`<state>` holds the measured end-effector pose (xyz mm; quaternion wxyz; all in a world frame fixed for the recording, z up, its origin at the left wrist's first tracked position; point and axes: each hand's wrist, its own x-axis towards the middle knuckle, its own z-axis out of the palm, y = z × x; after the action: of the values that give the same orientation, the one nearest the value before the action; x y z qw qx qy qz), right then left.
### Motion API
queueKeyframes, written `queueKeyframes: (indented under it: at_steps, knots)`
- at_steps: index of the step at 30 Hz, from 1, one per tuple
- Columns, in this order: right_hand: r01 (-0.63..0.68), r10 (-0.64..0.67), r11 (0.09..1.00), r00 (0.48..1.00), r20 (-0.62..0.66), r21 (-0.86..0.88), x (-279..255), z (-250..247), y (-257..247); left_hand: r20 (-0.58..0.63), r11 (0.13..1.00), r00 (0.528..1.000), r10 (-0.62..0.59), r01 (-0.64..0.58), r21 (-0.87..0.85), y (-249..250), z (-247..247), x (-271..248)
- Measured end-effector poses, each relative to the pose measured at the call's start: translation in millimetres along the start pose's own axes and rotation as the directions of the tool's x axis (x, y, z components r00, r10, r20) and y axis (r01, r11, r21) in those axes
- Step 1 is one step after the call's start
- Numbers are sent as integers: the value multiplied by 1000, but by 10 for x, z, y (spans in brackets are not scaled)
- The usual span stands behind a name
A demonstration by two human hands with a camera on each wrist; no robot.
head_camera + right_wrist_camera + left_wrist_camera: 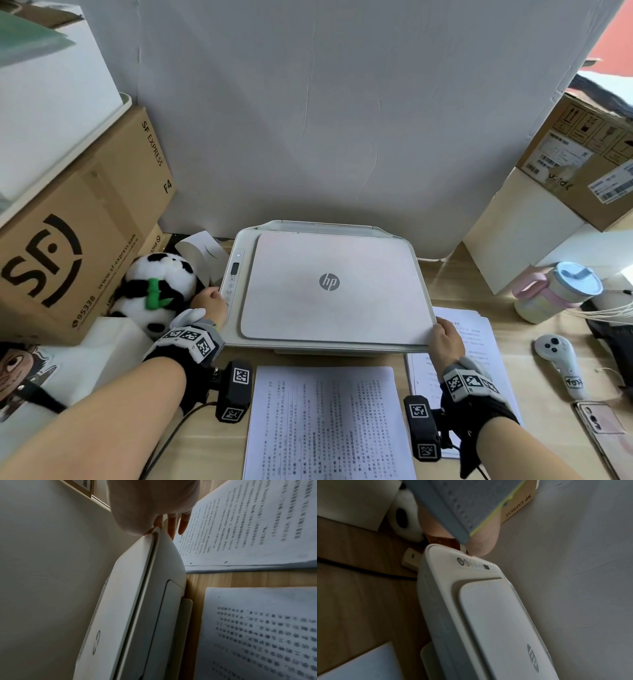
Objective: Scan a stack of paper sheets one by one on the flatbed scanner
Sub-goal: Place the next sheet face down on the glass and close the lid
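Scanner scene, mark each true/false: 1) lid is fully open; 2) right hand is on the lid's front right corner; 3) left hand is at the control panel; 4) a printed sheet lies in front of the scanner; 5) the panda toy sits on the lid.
1) False. The scanner lid is down or nearly down; no glass shows.
2) True. The right hand grips that corner, thumb on top, fingers under the edge.
3) True. The left hand touches the control panel.
4) True. A printed sheet lies there on the desk.
5) False. The panda toy sits left of the scanner.
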<state>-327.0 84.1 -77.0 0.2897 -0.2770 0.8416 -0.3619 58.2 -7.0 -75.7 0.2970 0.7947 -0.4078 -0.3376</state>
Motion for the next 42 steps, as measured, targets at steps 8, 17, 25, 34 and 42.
queueKeyframes:
  at_steps: [8, 17, 25, 34, 42]
  knots:
    - [11, -9, 998, 1000, -28, 67, -45, 24, 135, -85, 996, 994, 64, -58, 70, -228, 34, -261]
    - [30, -19, 985, 998, -67, 171, -95, 143, 285, -142, 998, 989, 41, -35, 46, -318, 88, -582]
    - [53, -41, 985, 996, -75, 166, -196, 97, 234, -184, 1000, 983, -13, 16, 13, -351, 166, -703]
    - [62, -45, 982, 994, -97, 180, -244, 104, 242, -219, 998, 974, -60, 53, -36, -279, 211, -784]
    - [60, -39, 982, 992, -119, 180, -248, 110, 243, -236, 996, 969, -68, 53, -72, -234, 221, -823]
